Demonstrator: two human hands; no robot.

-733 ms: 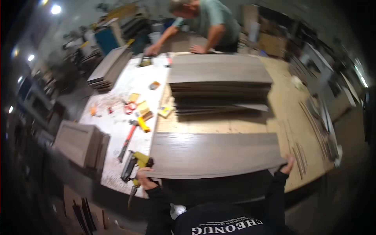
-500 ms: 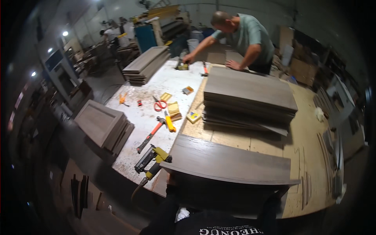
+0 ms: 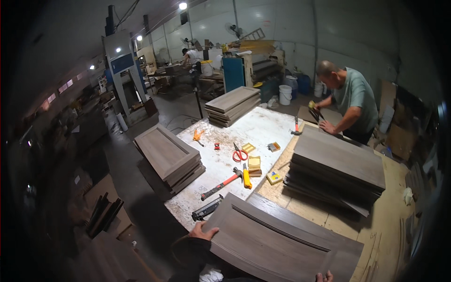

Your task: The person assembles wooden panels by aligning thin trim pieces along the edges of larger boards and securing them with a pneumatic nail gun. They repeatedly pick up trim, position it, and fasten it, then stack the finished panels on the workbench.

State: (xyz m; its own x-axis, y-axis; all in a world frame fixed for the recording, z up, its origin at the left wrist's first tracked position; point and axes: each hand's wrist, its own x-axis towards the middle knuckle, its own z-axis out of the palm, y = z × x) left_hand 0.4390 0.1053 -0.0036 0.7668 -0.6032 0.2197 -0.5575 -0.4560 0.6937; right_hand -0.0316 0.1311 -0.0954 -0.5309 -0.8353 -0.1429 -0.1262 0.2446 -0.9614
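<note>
A grey-brown cabinet door (image 3: 275, 235) with a raised frame and recessed middle is held in both my hands, tilted over the near edge of the workbench. My left hand (image 3: 203, 231) grips its left end, thumb on top and fingers underneath. At its near right edge my right hand (image 3: 324, 276) shows only fingertips curled over the rim. Just beyond the door a dark flat board (image 3: 300, 216) lies on the bench, partly covered by it. Close to my left hand is a nail gun (image 3: 207, 208), its body mostly hidden behind the door.
On the white bench top (image 3: 225, 134) lie a hammer (image 3: 221, 186), yellow utility knife (image 3: 246, 177), red-handled scissors (image 3: 239, 154) and small boxes (image 3: 254, 162). Door stacks stand at left (image 3: 164, 150), far (image 3: 232, 103) and right (image 3: 338, 160). Across the bench a co-worker (image 3: 350, 101) handles a yellow-and-black tool.
The door in my hands has turned so its framed face shows, and it now covers part of the nail gun. The co-worker has lifted a tool off the bench. My view has swung left and up.
</note>
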